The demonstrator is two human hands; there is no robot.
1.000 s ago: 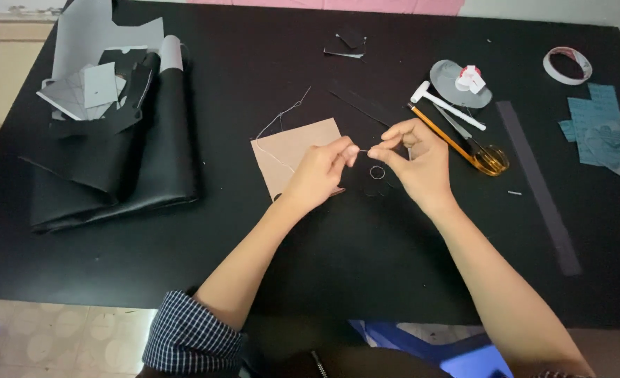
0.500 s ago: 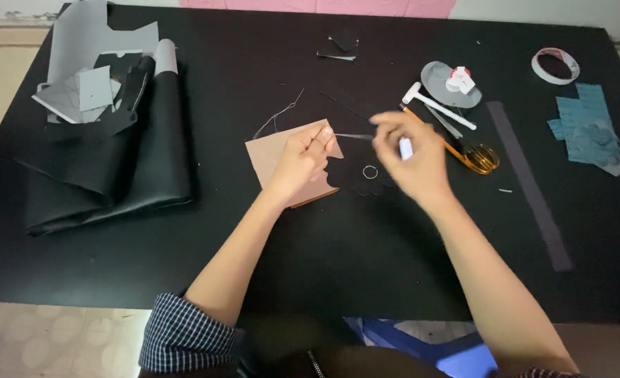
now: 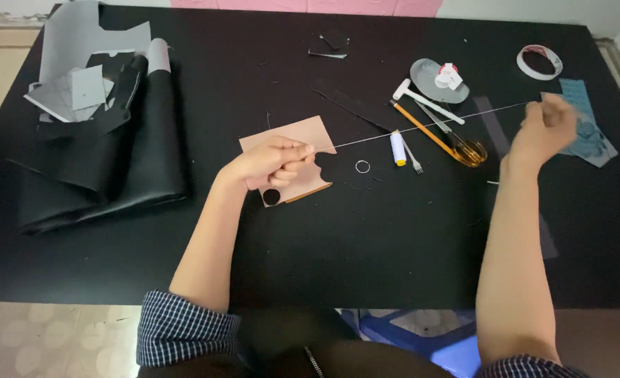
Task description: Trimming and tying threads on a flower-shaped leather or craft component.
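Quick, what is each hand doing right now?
Left hand: closed, pinching the tan leather piece on the black table.
Right hand: closed on the white thread, pulled taut out to the right; the hand is blurred.

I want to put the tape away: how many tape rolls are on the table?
1: a tape roll lies at the table's far right corner, beyond the right hand. Others may be hidden under the black material.

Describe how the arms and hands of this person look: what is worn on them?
Both forearms are bare. The sleeves are of dark blue and white checked cloth, pushed up near the elbows; the other cuff shows at the bottom edge. The left hand and right hand wear no gloves; no ring or watch shows, though the right hand is blurred.
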